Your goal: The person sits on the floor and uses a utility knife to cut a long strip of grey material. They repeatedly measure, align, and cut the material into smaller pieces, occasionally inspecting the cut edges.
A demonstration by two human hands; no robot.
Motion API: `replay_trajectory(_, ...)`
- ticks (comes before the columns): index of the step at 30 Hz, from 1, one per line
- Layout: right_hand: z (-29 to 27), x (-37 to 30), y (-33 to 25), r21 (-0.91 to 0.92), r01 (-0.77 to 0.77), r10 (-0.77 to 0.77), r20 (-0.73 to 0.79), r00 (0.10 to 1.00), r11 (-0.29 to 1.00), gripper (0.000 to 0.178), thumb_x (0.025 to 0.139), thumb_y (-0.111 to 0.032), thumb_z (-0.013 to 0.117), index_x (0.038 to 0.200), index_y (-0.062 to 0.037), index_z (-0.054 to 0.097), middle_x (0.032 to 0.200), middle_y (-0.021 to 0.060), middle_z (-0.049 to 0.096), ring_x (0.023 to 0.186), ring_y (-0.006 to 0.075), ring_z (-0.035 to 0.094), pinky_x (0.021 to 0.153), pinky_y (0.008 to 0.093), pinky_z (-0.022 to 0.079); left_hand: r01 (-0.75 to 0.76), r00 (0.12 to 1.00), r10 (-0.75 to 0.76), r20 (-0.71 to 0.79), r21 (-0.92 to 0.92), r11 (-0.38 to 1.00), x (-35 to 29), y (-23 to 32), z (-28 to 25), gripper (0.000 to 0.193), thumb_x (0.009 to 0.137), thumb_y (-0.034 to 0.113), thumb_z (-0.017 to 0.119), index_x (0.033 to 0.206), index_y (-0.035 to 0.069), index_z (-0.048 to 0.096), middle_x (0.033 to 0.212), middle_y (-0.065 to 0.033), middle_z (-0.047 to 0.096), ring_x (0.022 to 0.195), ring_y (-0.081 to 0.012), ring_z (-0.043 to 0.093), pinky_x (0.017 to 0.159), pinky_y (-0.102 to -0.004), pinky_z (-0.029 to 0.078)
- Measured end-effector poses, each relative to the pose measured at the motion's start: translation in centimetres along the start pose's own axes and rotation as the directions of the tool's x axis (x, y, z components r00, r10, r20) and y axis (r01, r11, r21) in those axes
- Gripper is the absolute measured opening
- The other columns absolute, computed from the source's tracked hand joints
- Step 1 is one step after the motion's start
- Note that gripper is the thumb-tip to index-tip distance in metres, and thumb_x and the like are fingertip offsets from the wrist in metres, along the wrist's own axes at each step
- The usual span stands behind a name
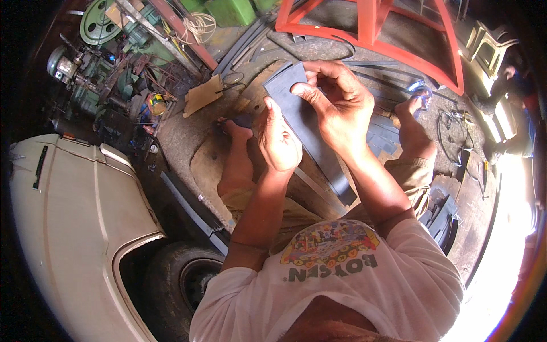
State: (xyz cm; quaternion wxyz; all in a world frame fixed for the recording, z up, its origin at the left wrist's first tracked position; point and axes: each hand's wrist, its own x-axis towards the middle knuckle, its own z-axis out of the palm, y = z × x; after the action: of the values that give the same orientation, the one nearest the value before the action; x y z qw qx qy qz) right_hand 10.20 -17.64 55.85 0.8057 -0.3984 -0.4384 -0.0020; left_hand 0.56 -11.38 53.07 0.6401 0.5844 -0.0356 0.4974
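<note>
Strong light glares white, far right of the right grip (pixel 345 105) and lower. Shade darkens the machines (pixel 85 94) to its left. Straight lines bend near the round edges.

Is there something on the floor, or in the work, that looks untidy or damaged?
Yes: a dark cable lies in tangled loops, not neatly coiled, to the right of the person's right foot. The held grey piece shows no clear damage.
</note>
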Motion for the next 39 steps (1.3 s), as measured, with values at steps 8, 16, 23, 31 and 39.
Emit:
replay_trajectory(8,-0.1,-0.2,-0.2,0.031,0.017,-0.016,-0.034,0.999,0.999,0.032,0.074,0.002,0.084,0.104,-0.0004,0.074,0.091,0.0072,0.07,0.079,0.0117,0.06,0.074,0.0262,0.051,-0.056,0.996,0.059,-0.073,0.047,0.997,-0.3,-0.5,0.4,0.052,0.112,0.025,0.024,0.133,-0.014,0.05,0.135,-0.0261,0.057,0.127,-0.0334,0.057,0.111,-0.0441,0.043)
replay_trajectory(16,-0.4,-0.4,-0.1,0.017,0.024,-0.025,0.036,0.999,1.0,0.034,0.078,0.008,0.082,0.11,0.0012,0.073,0.098,0.0035,0.065,0.088,0.0089,0.059,0.078,0.023,0.052,-0.147,0.979,0.183,-0.089,0.314,0.938,-0.4,-1.2,-0.4,0.048,0.111,0.016,0.024,0.127,-0.018,0.053,0.127,-0.0291,0.062,0.116,-0.0346,0.065,0.101,-0.0429,0.053)
replay_trajectory(23,-0.2,-0.5,0.6,0.076,-0.008,0.01,-0.021,1.0,0.997,0.032,0.075,0.002,0.084,0.105,0.0007,0.073,0.091,0.0073,0.069,0.08,0.0107,0.06,0.073,0.0256,0.051,-0.115,0.99,0.127,-0.052,0.187,0.976,0.0,-0.4,0.1,0.05,0.111,0.019,0.023,0.127,-0.017,0.054,0.126,-0.027,0.064,0.115,-0.0319,0.066,0.101,-0.0404,0.052)
replay_trajectory(31,-0.6,-0.5,0.6,0.033,-0.016,0.017,-0.036,0.999,0.999,0.032,0.074,0.0,0.085,0.104,0.0001,0.073,0.092,0.0073,0.07,0.079,0.0121,0.06,0.074,0.0268,0.051,-0.082,0.996,0.086,-0.025,0.136,0.987,0.2,0.0,0.7,0.052,0.111,0.021,0.022,0.127,-0.016,0.056,0.126,-0.0254,0.064,0.118,-0.0299,0.064,0.104,-0.0394,0.05)
replay_trajectory(39,-0.9,-0.5,0.4,0.0,-0.028,0.028,-0.046,0.999,1.0,0.033,0.074,0.0,0.085,0.104,-0.0009,0.074,0.091,0.0085,0.071,0.08,0.0135,0.063,0.075,0.0281,0.052,-0.077,0.994,0.088,-0.069,0.151,0.986,0.0,-0.3,1.2,0.053,0.111,0.025,0.025,0.126,-0.015,0.057,0.124,-0.0244,0.066,0.114,-0.029,0.066,0.103,-0.0394,0.05)
